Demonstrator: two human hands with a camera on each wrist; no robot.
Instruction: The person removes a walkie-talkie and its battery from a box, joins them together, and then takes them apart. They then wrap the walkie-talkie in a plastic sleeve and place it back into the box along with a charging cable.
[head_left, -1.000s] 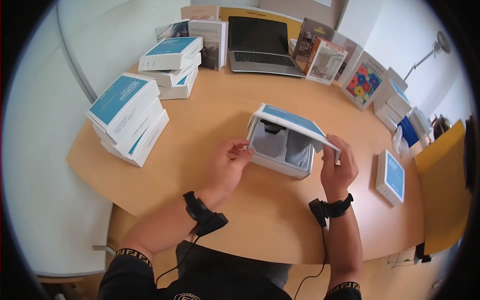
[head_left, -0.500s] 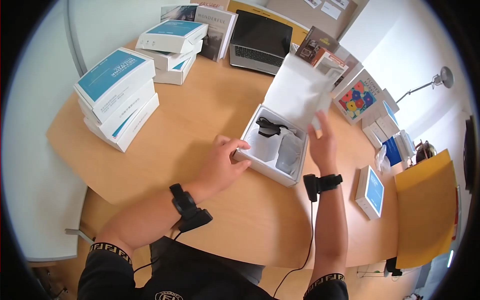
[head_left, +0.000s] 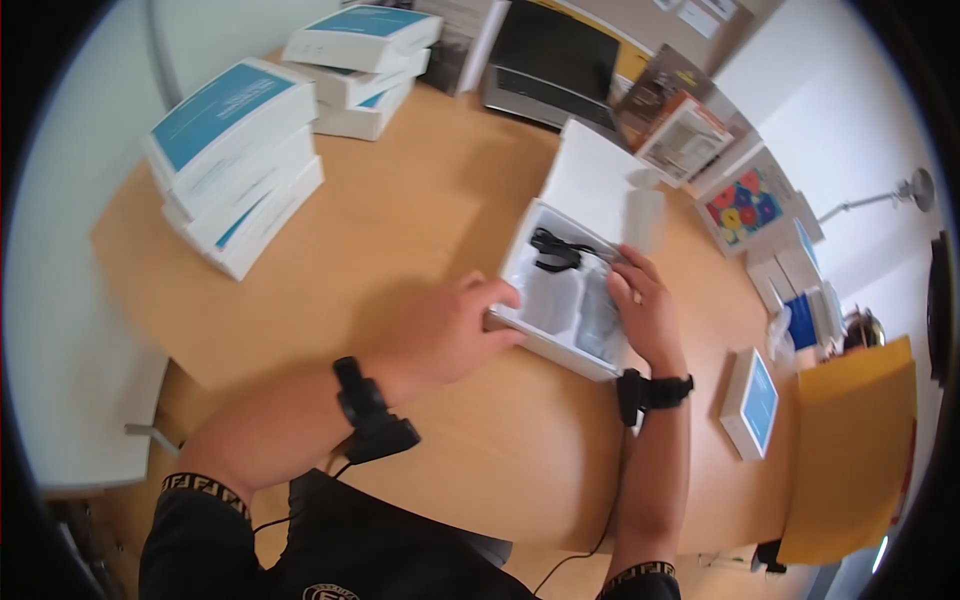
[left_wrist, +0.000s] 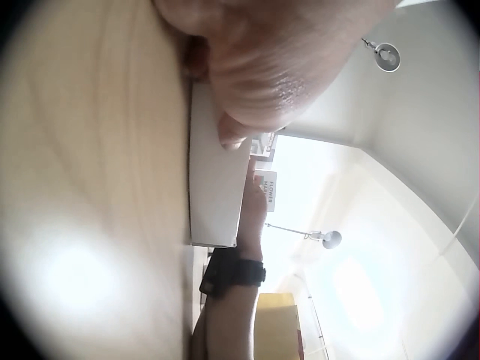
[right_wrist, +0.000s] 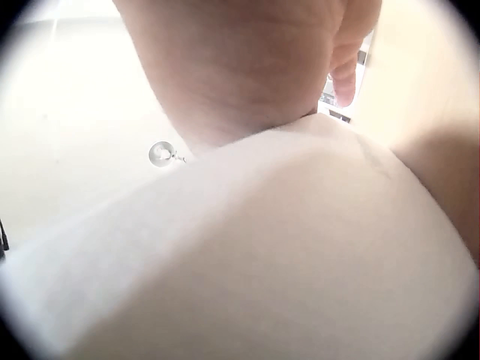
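A white box (head_left: 560,350) lies with its lid (head_left: 590,180) swung back. Inside are a coiled black cable (head_left: 558,250) and a clear-wrapped item (head_left: 600,315) beside a pale insert (head_left: 548,298). At the front left corner, the left hand (head_left: 455,325) grips the box between thumb and fingers; in the left wrist view that hand (left_wrist: 262,60) is against the box wall (left_wrist: 217,180). The right hand (head_left: 650,310) holds the right wall near the back, its fingertips over the rim. A white surface (right_wrist: 285,247) fills much of the right wrist view below the hand (right_wrist: 240,67).
Stacked white-and-blue boxes (head_left: 235,150) stand at the left, with another stack (head_left: 360,75) behind. A laptop (head_left: 550,65) and upright books (head_left: 685,140) line the back. One small box (head_left: 750,403) lies on the right beside a yellow folder (head_left: 850,450).
The lid has gone from partly raised to fully back. The right hand has let go of it and come down to the right wall. The left hand stays by the front left corner.
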